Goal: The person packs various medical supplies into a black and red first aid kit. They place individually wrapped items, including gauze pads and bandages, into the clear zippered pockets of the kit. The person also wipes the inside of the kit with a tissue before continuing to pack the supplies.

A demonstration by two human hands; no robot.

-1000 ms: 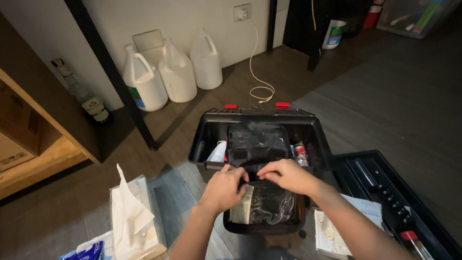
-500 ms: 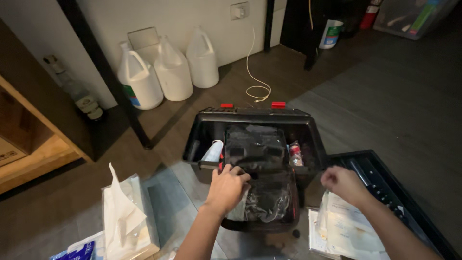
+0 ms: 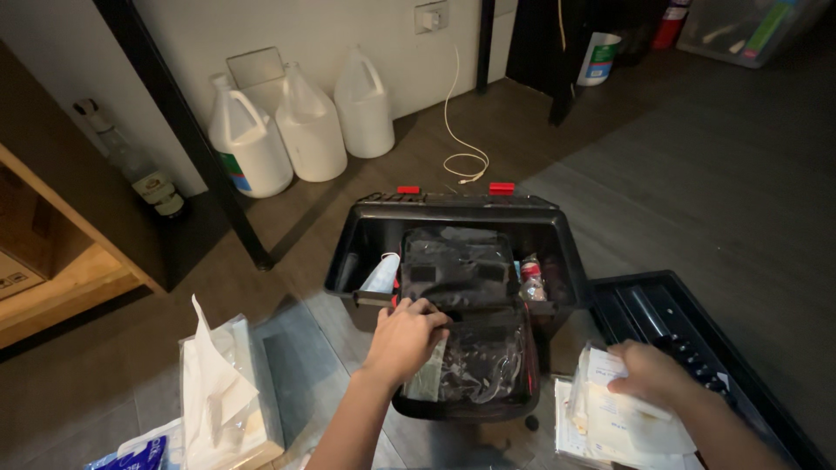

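Note:
An open black plastic toolbox (image 3: 457,213) with red latches stands on the floor. A black pouch with a clear plastic front (image 3: 475,352) hangs over its near edge. My left hand (image 3: 405,335) grips the top left of that pouch. My right hand (image 3: 649,374) rests on a stack of white packets (image 3: 623,422) on the floor to the right of the box, fingers curled over the top one. Inside the box lie a white mask (image 3: 381,274) at the left and a small bottle (image 3: 531,280) at the right.
The black toolbox lid (image 3: 688,335) lies at the right. A tissue box (image 3: 222,396) sits at lower left. Three white jugs (image 3: 300,130) stand by the wall, with a coiled white cable (image 3: 466,161) near them. A wooden shelf (image 3: 61,278) is at the left.
My right hand has let go of the pouch and moved right and down onto the white packets. My left hand has stayed on the pouch.

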